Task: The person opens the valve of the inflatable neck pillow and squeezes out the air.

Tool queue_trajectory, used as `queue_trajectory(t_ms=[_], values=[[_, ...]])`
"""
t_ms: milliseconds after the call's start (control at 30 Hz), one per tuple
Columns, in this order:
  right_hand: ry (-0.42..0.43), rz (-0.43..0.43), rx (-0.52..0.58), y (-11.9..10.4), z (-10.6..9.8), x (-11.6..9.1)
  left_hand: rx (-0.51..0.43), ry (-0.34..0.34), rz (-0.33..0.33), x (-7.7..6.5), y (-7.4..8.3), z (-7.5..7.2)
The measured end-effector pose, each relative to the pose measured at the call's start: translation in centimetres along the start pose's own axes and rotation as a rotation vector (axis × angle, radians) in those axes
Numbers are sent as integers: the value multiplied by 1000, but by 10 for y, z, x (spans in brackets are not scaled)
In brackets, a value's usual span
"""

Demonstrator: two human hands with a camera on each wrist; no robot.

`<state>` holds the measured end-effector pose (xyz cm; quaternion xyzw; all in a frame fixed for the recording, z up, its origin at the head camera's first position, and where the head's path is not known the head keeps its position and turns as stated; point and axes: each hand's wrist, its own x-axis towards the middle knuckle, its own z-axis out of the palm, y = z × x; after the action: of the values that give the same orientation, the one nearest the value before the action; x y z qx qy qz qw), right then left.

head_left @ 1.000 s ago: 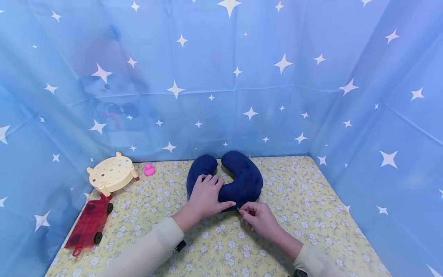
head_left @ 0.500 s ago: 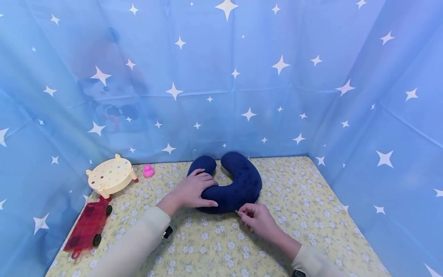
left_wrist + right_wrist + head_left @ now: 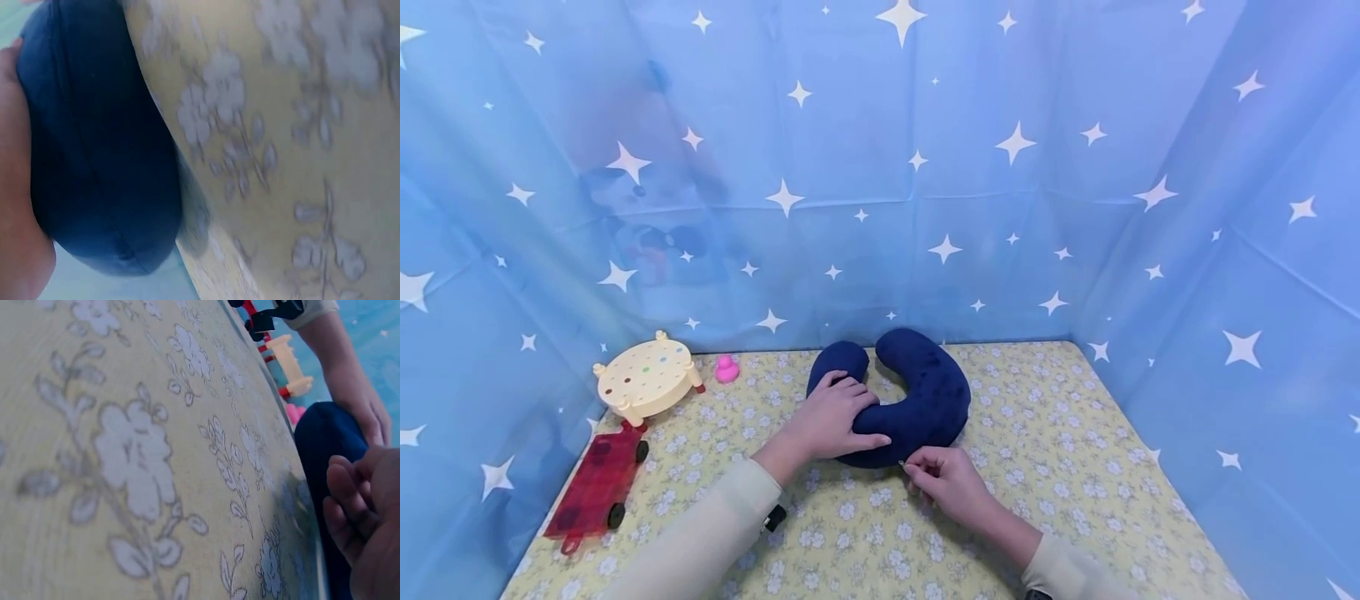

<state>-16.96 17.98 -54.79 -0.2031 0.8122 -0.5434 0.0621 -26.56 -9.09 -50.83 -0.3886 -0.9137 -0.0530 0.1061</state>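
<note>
Pillow: the navy, U-shaped pillow (image 3: 936, 396) is being borne by the flowered cloth (image 3: 1045, 483), near its far edge, its gap being turned toward the starry curtain (image 3: 880, 158).
Left hand: the pillow's left side and near curve are being covered by the left hand (image 3: 837, 419), the fingers being laid loosely on top, the thumb being held apart from them.
Right hand: a tiny tab (image 3: 902, 463) at the pillow's near edge is being pinched by the right hand (image 3: 950, 486), between thumb and finger.
Left of pillow: cloth is being taken up by a pink toy (image 3: 727, 369), a cream stool (image 3: 647, 377) and, nearest the person, a red cart (image 3: 597, 485).
Left-wrist view: the pillow's seam is being shown.
</note>
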Motion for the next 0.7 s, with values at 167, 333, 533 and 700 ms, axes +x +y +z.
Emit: queue_trajectory(t_ms=[167,333,533,700], values=[[6,-24,15,2,2,-1,35,54,-129,-2,23,2],[5,-55,27,4,3,-1,67,101,-303,-1,48,5],[-14,-89,31,5,3,-1,85,77,-443,5,66,3],[-39,-80,32,4,4,-1,-13,11,-348,5,52,-3]])
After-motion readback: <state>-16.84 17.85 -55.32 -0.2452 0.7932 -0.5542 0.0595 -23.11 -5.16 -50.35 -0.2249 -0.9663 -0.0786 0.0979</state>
